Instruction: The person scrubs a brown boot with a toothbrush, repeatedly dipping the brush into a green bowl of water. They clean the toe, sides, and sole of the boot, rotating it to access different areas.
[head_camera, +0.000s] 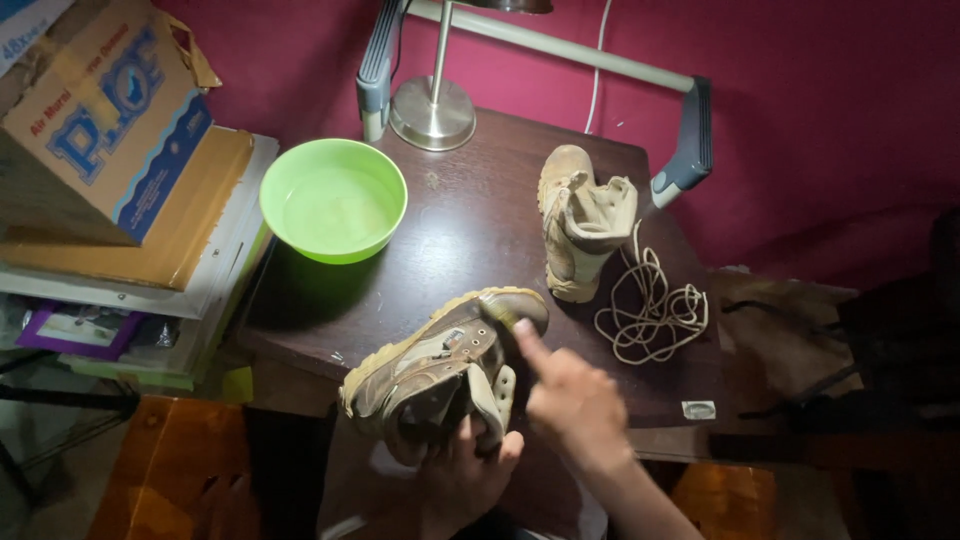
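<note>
Left hand (462, 478) grips the near boot (440, 370) from below at its ankle opening, fingers (508, 450) curled round the collar and tongue, clamped on it. The boot is tan and dirty, lying on its side, sole toward the left, toe up toward mid-worktop, heel end hanging over the near edge of the worktop (470, 225).

Right hand (575, 405) is beside the boot on its right. Index finger is extended, tip touching or just at the boot's toe area; can't tell which. Other fingers (560, 400) are loosely folded and hold nothing.

Second boot (580, 222) stands further back on the worktop, opening flopped, no lace in it. Loose lace (650, 310) is coiled just right of it, well apart from both hands.

Green bowl (333, 200) with clear liquid is at the back left corner. Lamp base (432, 112) is behind it. Stack of books and a cardboard box (95, 110) sits left of the worktop.
</note>
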